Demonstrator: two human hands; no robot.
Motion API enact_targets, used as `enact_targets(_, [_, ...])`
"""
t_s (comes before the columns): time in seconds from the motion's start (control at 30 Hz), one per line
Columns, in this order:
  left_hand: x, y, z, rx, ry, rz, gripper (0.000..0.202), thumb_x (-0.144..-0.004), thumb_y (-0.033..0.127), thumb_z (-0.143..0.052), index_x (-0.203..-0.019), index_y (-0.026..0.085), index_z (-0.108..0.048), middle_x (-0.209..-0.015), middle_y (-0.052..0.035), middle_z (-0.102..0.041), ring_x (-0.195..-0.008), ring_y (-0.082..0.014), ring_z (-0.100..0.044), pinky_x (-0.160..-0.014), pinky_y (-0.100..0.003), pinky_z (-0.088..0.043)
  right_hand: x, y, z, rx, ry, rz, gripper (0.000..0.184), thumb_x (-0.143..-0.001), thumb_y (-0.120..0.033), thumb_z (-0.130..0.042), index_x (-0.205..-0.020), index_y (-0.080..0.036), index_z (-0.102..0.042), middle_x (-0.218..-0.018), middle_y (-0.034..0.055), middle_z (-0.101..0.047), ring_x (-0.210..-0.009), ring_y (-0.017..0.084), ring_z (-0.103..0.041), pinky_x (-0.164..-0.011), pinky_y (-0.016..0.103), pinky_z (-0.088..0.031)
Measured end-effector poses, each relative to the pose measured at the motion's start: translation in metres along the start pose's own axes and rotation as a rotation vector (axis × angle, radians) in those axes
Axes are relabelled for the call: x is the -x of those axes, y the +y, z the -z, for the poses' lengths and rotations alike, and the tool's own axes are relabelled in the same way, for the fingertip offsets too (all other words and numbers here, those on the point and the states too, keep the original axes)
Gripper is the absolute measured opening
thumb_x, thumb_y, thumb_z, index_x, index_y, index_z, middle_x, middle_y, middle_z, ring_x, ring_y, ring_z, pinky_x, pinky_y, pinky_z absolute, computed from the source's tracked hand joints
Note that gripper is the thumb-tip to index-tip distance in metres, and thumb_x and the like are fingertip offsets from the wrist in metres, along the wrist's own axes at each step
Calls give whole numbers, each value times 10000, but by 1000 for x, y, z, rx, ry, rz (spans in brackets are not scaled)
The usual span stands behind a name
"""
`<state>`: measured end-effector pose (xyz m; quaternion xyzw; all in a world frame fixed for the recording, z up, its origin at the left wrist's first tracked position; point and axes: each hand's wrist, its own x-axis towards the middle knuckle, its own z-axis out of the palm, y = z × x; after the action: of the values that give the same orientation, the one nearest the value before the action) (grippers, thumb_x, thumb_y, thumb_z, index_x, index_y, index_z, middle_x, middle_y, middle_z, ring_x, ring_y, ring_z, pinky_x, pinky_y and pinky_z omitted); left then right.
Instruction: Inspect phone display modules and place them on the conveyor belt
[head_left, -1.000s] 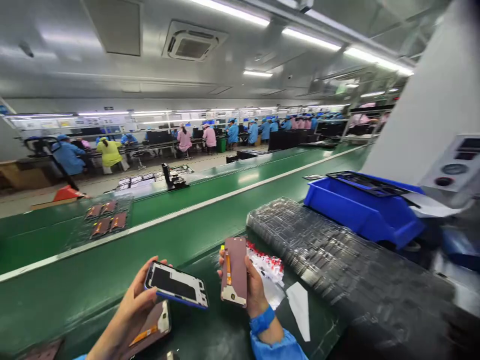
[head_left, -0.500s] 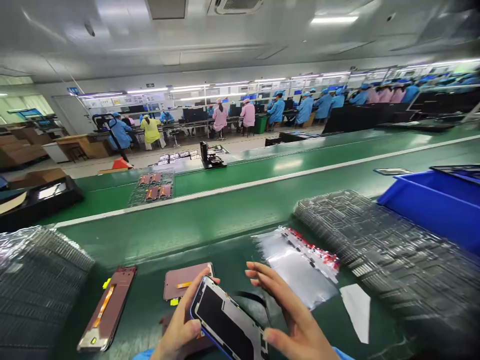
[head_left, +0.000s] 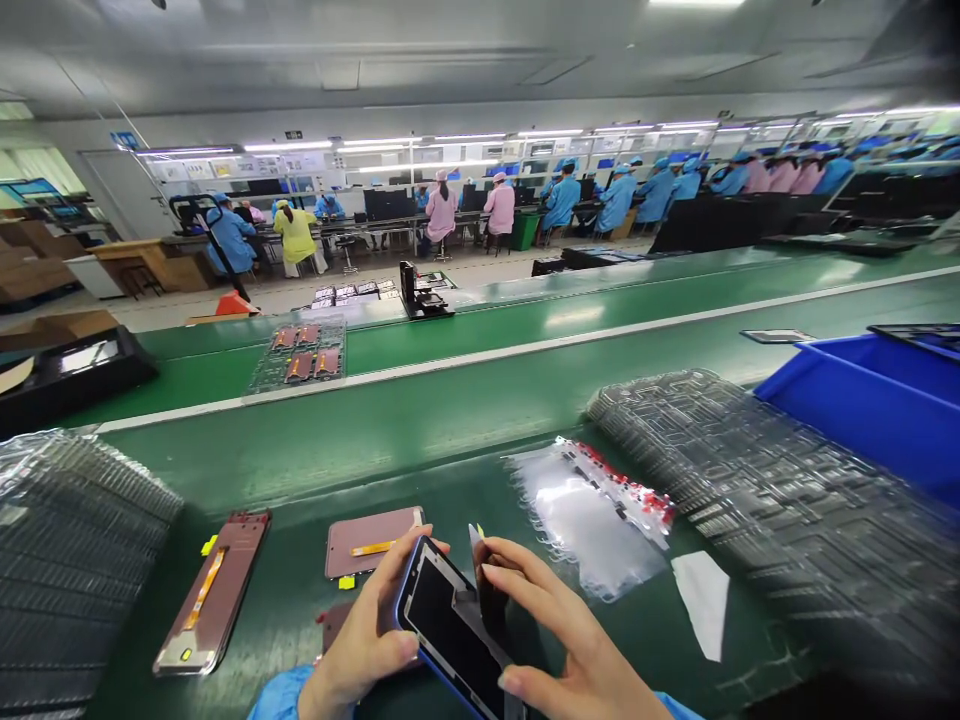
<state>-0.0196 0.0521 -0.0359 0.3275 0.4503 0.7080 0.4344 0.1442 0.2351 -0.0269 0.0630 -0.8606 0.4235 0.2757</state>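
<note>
My left hand (head_left: 358, 640) grips a phone mid-frame (head_left: 450, 630) with a blue edge, black inner face and silver metal parts. My right hand (head_left: 574, 640) is at its upper side, with the fingers pinching a dark film (head_left: 489, 595) that stands up off the frame. Two pink-backed display panels lie on the dark green mat: one (head_left: 214, 592) with an orange flex cable, another (head_left: 373, 541) close above my left hand. A third dark pink piece (head_left: 336, 625) is partly hidden by that hand.
A clear bag (head_left: 581, 520) with red-marked strips lies beside a white paper piece (head_left: 703, 603). Stacks of clear trays rest left (head_left: 71, 560) and right (head_left: 765, 480). Behind is a green conveyor (head_left: 450, 400), a blue bin (head_left: 862, 410), and distant co-workers in blue and pink.
Since the oldest frame, my view has swung left, and my right hand has put down the pink panel. Both hands now hold the mid-frame, and a dark film stands up from it.
</note>
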Motion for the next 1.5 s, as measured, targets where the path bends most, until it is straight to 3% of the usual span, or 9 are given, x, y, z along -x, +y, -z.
enact_targets(0.17, [-2,2,-10,-59,-11,-7,828,-680,517,-790,-1410,329,-447,-1429,-106,-502,-1336,-340,-446,-1112,-458,-341,-2,-2,-10,128,-28,-15,555,-943,-487,-547,-1429,-242,-440,-1473,144,-444,-1325,252,-489,-1066,343,-450])
enact_targets(0.3, [-3,-3,-13,-43,0,-3,848,-667,456,-825,-1412,351,-433,-1423,-114,-514,-1311,-330,-481,-1064,-440,-400,-1,-2,-16,191,-53,-1,577,-923,-493,-577,-1420,-221,-464,-1437,166,-486,-1301,273,-518,-1039,353,-479])
enact_targets(0.53, [-3,-8,-13,-35,-2,14,886,-648,416,-849,-1419,337,-420,-1392,-122,-538,-1173,-281,-579,-1042,-431,-411,3,1,-19,211,-63,-4,596,-894,-469,-634,-1411,-213,-485,-1435,174,-496,-1283,290,-535,-1033,365,-487])
enact_targets(0.97, [-1,-8,-14,-49,1,50,922,-637,435,-849,-1431,305,-399,-1359,-144,-560,-1062,-263,-632,-1050,-461,-401,2,-1,-18,211,-82,-15,602,-862,-455,-682,-1396,-238,-510,-1426,154,-514,-1262,308,-551,-1017,389,-503])
enact_targets(1.5, [5,-7,-16,-205,12,27,901,-705,430,-785,-1469,251,-343,-1338,-171,-578,-1043,-303,-661,-1087,-487,-370,1,-4,-18,239,-76,42,597,-898,-511,-605,-1414,-237,-483,-1409,158,-517,-1258,305,-546,-1004,391,-513])
